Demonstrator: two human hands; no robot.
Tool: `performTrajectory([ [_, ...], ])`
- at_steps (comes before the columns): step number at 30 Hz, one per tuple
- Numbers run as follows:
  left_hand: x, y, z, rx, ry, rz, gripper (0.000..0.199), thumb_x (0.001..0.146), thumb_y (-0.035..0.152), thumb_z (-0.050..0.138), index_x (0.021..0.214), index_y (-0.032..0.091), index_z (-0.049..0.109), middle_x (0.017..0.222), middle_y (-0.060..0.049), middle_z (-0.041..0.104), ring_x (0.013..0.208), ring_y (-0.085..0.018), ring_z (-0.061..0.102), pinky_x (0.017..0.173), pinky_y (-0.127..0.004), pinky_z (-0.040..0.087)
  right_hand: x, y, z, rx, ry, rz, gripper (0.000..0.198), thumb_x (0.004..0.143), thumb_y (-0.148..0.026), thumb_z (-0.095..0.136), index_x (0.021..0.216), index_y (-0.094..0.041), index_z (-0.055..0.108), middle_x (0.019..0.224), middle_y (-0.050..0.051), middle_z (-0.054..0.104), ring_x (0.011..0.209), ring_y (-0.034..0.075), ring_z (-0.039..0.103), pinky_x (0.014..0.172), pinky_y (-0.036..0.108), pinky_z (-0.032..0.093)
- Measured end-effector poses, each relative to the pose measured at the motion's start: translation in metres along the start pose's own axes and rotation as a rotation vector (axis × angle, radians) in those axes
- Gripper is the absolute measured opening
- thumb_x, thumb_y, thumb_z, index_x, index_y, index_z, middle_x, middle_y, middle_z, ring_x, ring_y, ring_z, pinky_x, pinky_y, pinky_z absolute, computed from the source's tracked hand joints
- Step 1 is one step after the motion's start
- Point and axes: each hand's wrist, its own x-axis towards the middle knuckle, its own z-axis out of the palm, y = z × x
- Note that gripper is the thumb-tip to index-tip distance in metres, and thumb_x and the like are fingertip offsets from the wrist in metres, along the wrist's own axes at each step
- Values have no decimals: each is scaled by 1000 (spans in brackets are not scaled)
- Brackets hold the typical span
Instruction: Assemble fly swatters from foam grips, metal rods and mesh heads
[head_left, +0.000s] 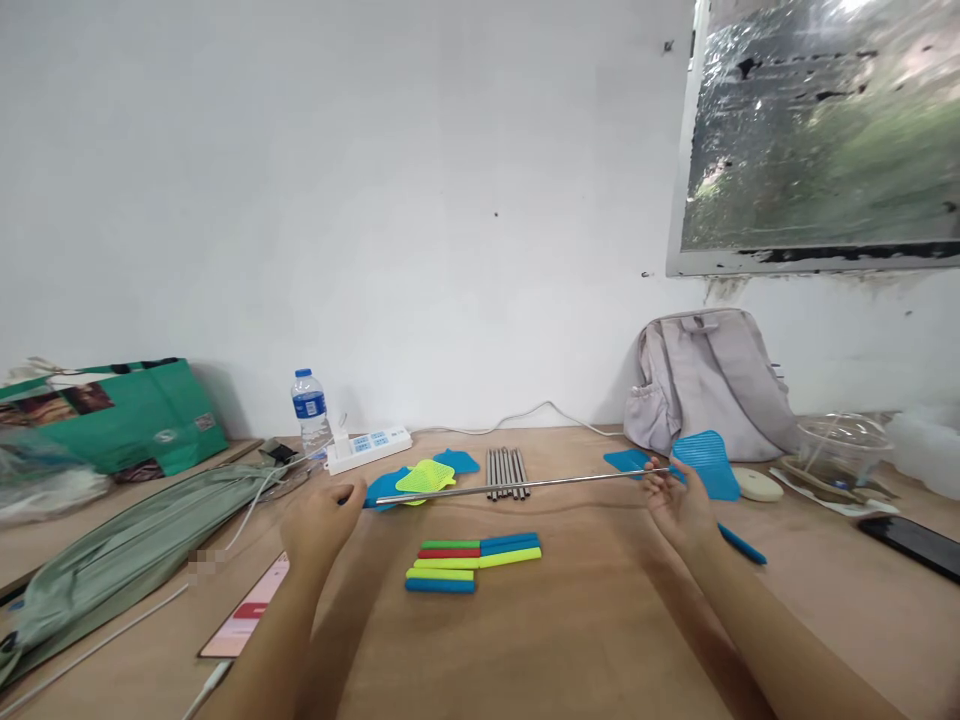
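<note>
A thin telescopic metal rod [517, 487] is stretched out level between my two hands above the table. My left hand [322, 525] is closed around the rod's left end, where bits of a blue handle show at the fingers. My right hand [675, 500] pinches the far right end, beside the narrow neck of a blue fly swatter head [707, 466]; fingers hide whether rod and neck are joined. Below the rod lie several coloured handle tubes [476, 563] in green, red, yellow and blue. Behind it, several short metal rods [507, 473] lie side by side.
Yellow [426, 478] and blue [459, 461] swatter heads lie left of the metal rods. At the back stand a water bottle [309, 410], a power strip [369, 449] and a backpack [709, 385]. A pink-screened phone [244, 625] and a black phone [915, 545] flank my arms.
</note>
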Motion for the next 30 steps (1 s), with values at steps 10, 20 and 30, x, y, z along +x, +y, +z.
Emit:
performTrajectory([
  [10, 3, -8, 3, 24, -28, -6, 48, 78, 47, 31, 77, 22, 72, 78, -9, 69, 72, -27, 60, 48, -25, 34, 19, -30, -50, -293, 327, -48, 31, 56, -28, 72, 77, -21, 50, 57, -5, 57, 45, 11, 56, 34, 17, 41],
  [20, 5, -15, -2, -10, -6, -43, 44, 77, 43, 34, 73, 20, 71, 75, -10, 68, 74, -28, 60, 49, -27, 36, 10, -71, -71, -566, -16, 188, 26, 54, -20, 76, 77, -16, 63, 72, 6, 68, 60, 18, 63, 54, 25, 53],
  [30, 4, -14, 3, 4, 40, -6, 44, 76, 45, 36, 76, 20, 72, 77, -10, 68, 77, -28, 60, 51, -27, 36, -1, -62, -67, -642, 17, 253, 38, 52, -25, 77, 86, -20, 61, 69, 5, 68, 55, 21, 63, 38, 27, 50],
])
